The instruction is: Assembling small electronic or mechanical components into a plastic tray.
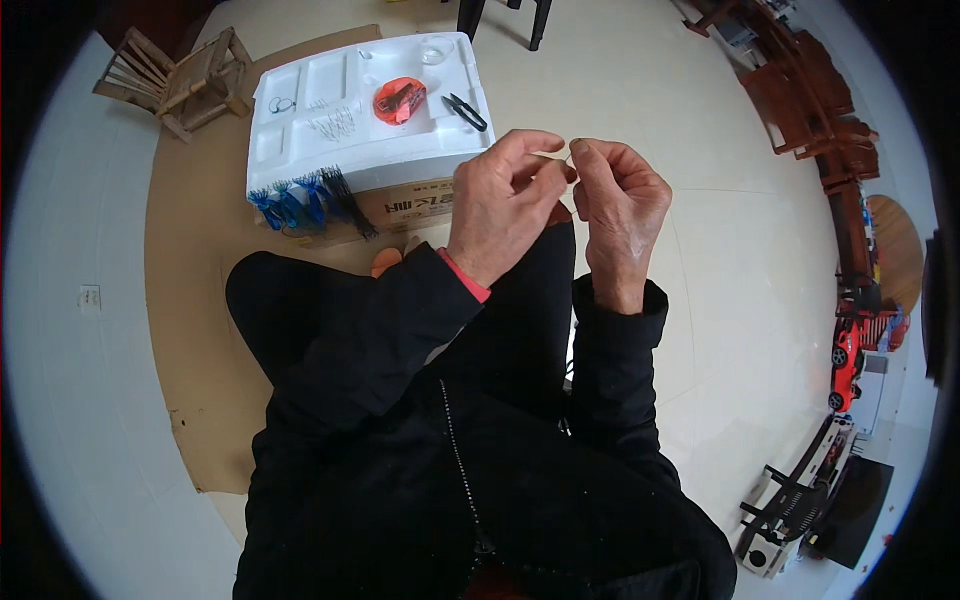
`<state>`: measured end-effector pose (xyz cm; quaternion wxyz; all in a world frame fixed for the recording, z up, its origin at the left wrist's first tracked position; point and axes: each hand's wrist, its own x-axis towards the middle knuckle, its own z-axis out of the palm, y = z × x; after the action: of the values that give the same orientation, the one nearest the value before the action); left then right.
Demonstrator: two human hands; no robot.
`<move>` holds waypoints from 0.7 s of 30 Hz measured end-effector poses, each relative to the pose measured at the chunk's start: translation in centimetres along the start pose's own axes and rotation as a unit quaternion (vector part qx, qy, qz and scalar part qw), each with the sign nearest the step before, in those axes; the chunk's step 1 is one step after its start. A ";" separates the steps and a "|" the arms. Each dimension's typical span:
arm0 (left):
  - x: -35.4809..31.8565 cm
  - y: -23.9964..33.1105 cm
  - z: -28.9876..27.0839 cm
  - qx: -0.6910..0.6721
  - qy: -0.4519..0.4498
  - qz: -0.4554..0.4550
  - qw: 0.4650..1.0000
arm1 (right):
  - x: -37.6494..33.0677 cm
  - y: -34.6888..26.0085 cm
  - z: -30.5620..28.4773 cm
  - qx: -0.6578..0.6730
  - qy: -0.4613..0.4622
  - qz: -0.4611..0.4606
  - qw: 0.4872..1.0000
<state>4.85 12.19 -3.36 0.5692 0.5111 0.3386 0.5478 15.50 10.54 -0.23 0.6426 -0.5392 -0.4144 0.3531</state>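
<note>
My left hand [505, 205] and my right hand [622, 210] meet fingertip to fingertip above my knee, right of a white foam tray [270, 151]. The right thumb and forefinger pinch together; a thin pale strand seems to show there, too fine to name. Curled in, the left thumb and fingers close near the same spot, with the forefinger raised; what they hold is hidden. On the tray, closest to the left hand, lie black thread snips [466, 113]. Beside them are dark red pieces in a red-orange bag [399, 101], and thin wire-like pieces [333, 122].
Blue bundles [287, 206] and black strands [346, 203] hang over the tray's near edge. Beneath it stands a cardboard box [405, 205] on a cardboard sheet [195, 330]. A small wooden chair [185, 80] is at the far left. Dark wooden furniture [800, 100] lines the right.
</note>
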 end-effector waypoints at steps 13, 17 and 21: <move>3.1 3.9 -4.6 0.191 -0.128 0.089 0.969 | 0.3 -1.1 -0.3 -0.105 -0.101 -0.001 0.989; 3.6 3.6 -5.2 0.273 -0.143 0.162 0.937 | 0.3 -1.4 -0.1 -0.123 -0.117 -0.017 0.985; 3.6 4.5 -5.3 0.310 -0.155 0.162 0.924 | 0.2 -1.4 0.1 -0.127 -0.131 -0.024 0.983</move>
<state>-0.79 16.28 0.21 0.3311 0.7886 0.3116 0.4141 15.47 10.53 1.20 0.5170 -0.5555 -0.5492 0.3499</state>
